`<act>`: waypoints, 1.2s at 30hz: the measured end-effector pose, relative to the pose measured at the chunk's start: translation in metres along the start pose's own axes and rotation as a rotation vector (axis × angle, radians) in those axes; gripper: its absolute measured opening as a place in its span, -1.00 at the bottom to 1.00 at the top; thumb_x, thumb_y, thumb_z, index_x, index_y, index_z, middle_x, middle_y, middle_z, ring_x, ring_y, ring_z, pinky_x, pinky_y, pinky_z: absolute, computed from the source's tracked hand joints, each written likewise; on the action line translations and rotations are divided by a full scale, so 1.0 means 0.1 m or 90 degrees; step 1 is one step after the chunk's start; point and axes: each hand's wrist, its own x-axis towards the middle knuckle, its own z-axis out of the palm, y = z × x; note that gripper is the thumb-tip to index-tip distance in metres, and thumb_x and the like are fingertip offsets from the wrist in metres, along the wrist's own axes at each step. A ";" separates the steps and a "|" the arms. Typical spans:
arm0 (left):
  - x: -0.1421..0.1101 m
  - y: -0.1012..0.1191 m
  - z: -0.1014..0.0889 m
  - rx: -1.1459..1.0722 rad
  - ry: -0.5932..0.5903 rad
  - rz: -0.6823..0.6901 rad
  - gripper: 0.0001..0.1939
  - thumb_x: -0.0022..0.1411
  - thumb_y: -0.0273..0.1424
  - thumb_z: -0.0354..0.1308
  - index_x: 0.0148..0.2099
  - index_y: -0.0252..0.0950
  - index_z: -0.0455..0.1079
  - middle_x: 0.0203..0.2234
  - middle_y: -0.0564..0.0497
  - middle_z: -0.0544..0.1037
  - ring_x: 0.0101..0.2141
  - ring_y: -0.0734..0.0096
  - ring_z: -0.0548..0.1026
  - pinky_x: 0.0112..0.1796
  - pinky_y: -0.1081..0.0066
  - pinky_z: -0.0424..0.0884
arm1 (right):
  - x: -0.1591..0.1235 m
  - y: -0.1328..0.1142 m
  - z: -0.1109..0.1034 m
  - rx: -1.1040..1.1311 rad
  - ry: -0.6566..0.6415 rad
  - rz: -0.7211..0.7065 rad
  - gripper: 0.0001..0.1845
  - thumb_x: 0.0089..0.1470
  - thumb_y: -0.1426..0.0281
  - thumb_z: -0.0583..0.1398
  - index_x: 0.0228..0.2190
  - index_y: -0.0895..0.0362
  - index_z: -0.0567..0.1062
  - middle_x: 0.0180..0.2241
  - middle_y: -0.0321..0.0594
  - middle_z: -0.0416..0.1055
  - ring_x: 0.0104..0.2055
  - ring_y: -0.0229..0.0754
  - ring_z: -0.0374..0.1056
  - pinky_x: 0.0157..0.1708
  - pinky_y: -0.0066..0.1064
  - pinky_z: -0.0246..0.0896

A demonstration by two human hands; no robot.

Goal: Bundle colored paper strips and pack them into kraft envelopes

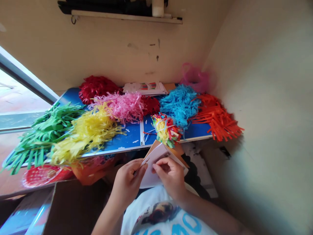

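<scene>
My left hand [128, 182] pinches the left edge of a folded white paper card [148, 178], which has a brown layer behind it and some dark print near the top. The card is held just above my lap. Over its front face my right hand [173, 178] is closed, thumb against the fingers; what lies in that pinch, if anything, is too small to make out. Just beyond the card, at the table edge, lies a tied bundle of multicoloured paper strips [163, 128].
Heaps of green [51, 130], yellow [89, 130], pink [124, 106], blue [181, 103] and orange strips [217, 116] cover much of the blue table [132, 138]. Printed sheets [132, 87] lie at the back. A red basket [40, 176] stands below left; a wall borders the right.
</scene>
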 end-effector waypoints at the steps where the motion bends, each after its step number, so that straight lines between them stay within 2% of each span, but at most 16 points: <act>1: -0.01 0.00 0.00 0.000 0.002 -0.001 -0.72 0.31 -0.29 0.07 -0.27 -0.29 0.58 -0.25 -0.09 0.67 -0.27 0.29 0.62 -0.26 0.46 0.50 | 0.00 0.00 0.00 -0.003 0.000 -0.005 -0.86 0.03 0.33 0.27 -0.50 0.11 0.49 -0.56 -0.25 0.54 -0.51 -0.18 0.51 -0.48 -0.47 0.41; 5: -0.02 -0.01 0.01 -0.003 0.009 -0.011 -0.71 0.30 -0.27 0.07 -0.25 -0.29 0.58 -0.26 -0.10 0.67 -0.26 0.26 0.62 -0.26 0.43 0.50 | 0.00 0.02 0.04 -0.030 0.008 -0.041 -0.87 0.06 0.36 0.24 -0.49 0.11 0.47 -0.56 -0.28 0.53 -0.51 -0.21 0.50 -0.48 -0.49 0.40; 9: -0.03 -0.02 0.05 0.001 0.021 -0.042 -0.73 0.21 -0.21 0.16 -0.28 -0.28 0.58 -0.33 -0.05 0.67 -0.32 0.26 0.61 -0.29 0.43 0.49 | -0.02 0.09 0.04 -0.129 0.015 -0.128 -0.90 0.10 0.39 0.22 -0.46 0.10 0.45 -0.54 -0.31 0.48 -0.52 -0.26 0.45 -0.46 -0.49 0.36; 12: -0.04 -0.07 0.04 0.009 0.028 -0.071 -0.73 0.18 -0.18 0.18 -0.29 -0.28 0.57 -0.36 -0.02 0.66 -0.35 0.28 0.60 -0.33 0.45 0.47 | 0.03 0.19 -0.10 -0.255 0.085 -0.199 -0.91 0.08 0.37 0.24 -0.40 0.11 0.42 -0.54 -0.34 0.42 -0.54 -0.27 0.36 -0.48 -0.46 0.29; 15: -0.06 -0.15 -0.03 0.031 0.025 -0.091 -0.70 0.23 -0.18 0.12 -0.29 -0.29 0.54 -0.38 -0.01 0.65 -0.38 0.33 0.58 -0.36 0.47 0.43 | 0.13 0.29 -0.37 -0.353 0.182 -0.240 -0.74 0.02 0.26 0.31 -0.29 0.12 0.41 -0.47 -0.29 0.38 -0.47 -0.21 0.33 -0.44 -0.40 0.27; 17: -0.07 -0.18 -0.10 0.067 -0.021 -0.087 -0.71 0.25 -0.19 0.10 -0.29 -0.28 0.53 -0.38 0.00 0.64 -0.37 0.35 0.57 -0.36 0.47 0.41 | 0.16 0.32 -0.54 -0.395 0.122 -0.273 -0.70 0.05 0.20 0.30 -0.26 0.12 0.43 -0.37 -0.22 0.42 -0.37 -0.16 0.35 -0.34 -0.34 0.27; 20: -0.07 -0.18 -0.17 0.218 -0.069 -0.095 -0.74 0.26 -0.23 0.09 -0.32 -0.27 0.51 -0.37 0.00 0.62 -0.34 0.30 0.57 -0.34 0.43 0.36 | 0.10 0.33 -0.62 -0.422 -0.032 -0.335 -0.87 0.19 0.28 0.20 -0.29 0.09 0.46 -0.33 -0.21 0.44 -0.29 -0.14 0.36 -0.23 -0.29 0.22; 23: -0.06 -0.14 -0.14 0.366 -0.050 -0.112 -0.71 0.25 -0.18 0.11 -0.38 -0.26 0.48 -0.43 0.01 0.59 -0.36 0.27 0.56 -0.38 0.41 0.29 | -0.03 0.33 -0.55 -0.413 -0.038 -0.371 -0.92 0.22 0.37 0.16 -0.27 0.11 0.44 -0.32 -0.19 0.41 -0.25 -0.12 0.33 -0.21 -0.28 0.20; 26: -0.06 -0.15 -0.02 0.407 0.000 -0.097 -0.55 0.23 -0.01 0.10 -0.47 -0.27 0.43 -0.55 0.04 0.51 -0.46 0.34 0.52 -0.45 0.43 0.23 | -0.10 0.34 -0.47 -0.394 -0.043 -0.376 -0.93 0.21 0.39 0.15 -0.26 0.12 0.42 -0.30 -0.18 0.38 -0.24 -0.12 0.30 -0.19 -0.27 0.20; 30: -0.10 -0.24 0.11 0.451 0.066 -0.045 -0.42 0.21 0.14 0.02 -0.47 -0.28 0.44 -0.56 0.03 0.50 -0.53 0.35 0.51 -0.52 0.42 0.17 | -0.07 0.36 -0.48 -0.304 -0.084 -0.298 -0.90 0.22 0.35 0.14 -0.32 0.11 0.40 -0.32 -0.20 0.35 -0.25 -0.14 0.31 -0.23 -0.32 0.22; 32: -0.13 -0.28 0.08 0.435 0.057 0.006 -0.38 0.16 0.19 0.01 -0.46 -0.29 0.44 -0.55 0.04 0.50 -0.56 0.37 0.50 -0.54 0.43 0.18 | -0.01 0.35 -0.57 -0.240 -0.133 -0.247 -0.81 0.21 0.23 0.17 -0.27 0.11 0.42 -0.28 -0.18 0.36 -0.22 -0.13 0.34 -0.21 -0.33 0.25; 33: -0.14 -0.28 0.02 0.407 0.047 0.030 -0.37 0.15 0.21 0.00 -0.46 -0.29 0.44 -0.56 0.05 0.49 -0.57 0.41 0.49 -0.55 0.44 0.19 | 0.04 0.35 -0.62 -0.208 -0.170 -0.221 -0.69 0.19 0.13 0.18 -0.19 0.11 0.43 -0.21 -0.14 0.38 -0.17 -0.10 0.35 -0.15 -0.31 0.26; 36: -0.18 -0.27 -0.22 0.305 0.064 0.065 -0.38 0.16 0.19 0.01 -0.52 -0.28 0.40 -0.62 0.09 0.44 -0.60 0.49 0.45 -0.55 0.51 0.25 | 0.23 0.28 -0.80 -0.128 -0.369 -0.119 -0.26 0.10 -0.15 0.12 0.11 0.10 0.34 0.05 -0.03 0.37 0.06 0.02 0.32 0.07 -0.20 0.18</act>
